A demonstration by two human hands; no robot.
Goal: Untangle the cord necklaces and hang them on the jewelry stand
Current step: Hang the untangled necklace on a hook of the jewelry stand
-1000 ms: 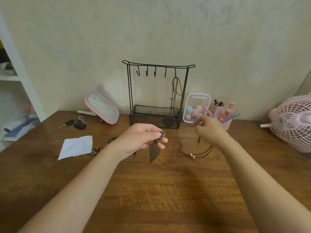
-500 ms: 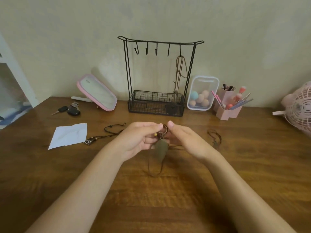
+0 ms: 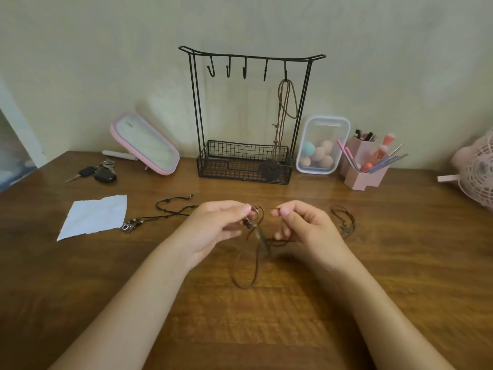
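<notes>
Left hand [image 3: 213, 227] fingers [image 3: 241, 209] are pinching the brown necklace [image 3: 256, 265] at its ring. Right hand [image 3: 306, 227] fingers [image 3: 286, 211] are pinching its cord, the loop trailing onto the tabletop [image 3: 266, 329] before the stand [image 3: 250, 56]. Recommended: easing strands apart slowly, keeping tension light, avoiding tightening knots.

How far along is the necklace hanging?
Done: the hung necklace is on the stand's rightmost hook. In hand: the left hand and right hand pinch a brown necklace, its loop hanging down. Left: a black necklace and a second brown necklace lie on the table; four hooks are bare.
</notes>
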